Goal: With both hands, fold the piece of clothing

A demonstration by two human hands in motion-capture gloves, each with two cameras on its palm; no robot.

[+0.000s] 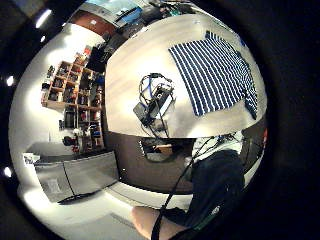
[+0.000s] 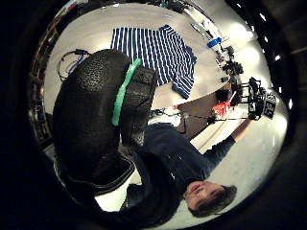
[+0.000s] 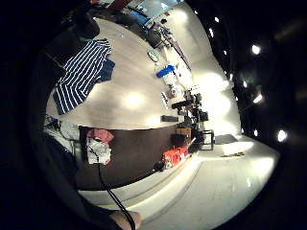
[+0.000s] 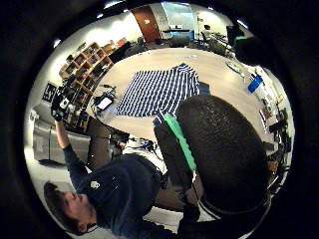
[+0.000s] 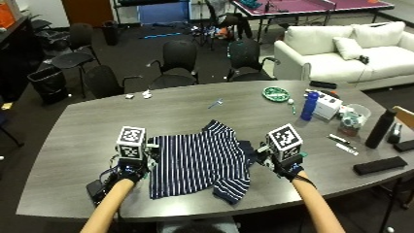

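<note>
Flat on the grey table [image 5: 194, 104] lies the navy-and-white striped shirt [image 5: 197, 160], spread out with one sleeve at about 5 o'clock near the table's near edge, and both gloved hands are raised well above it, touching nothing. At the shirt's 9 o'clock the left hand [image 5: 131, 171] shows only its back, and at 3 o'clock the right hand [image 5: 284, 165] does the same. Whether the fingers of either hand are spread or curled I cannot tell.

Striped shirt [image 5: 199, 162]: soft matt cloth; table [image 5: 194, 109]: smooth grey wood-look, maybe laminate.
</note>
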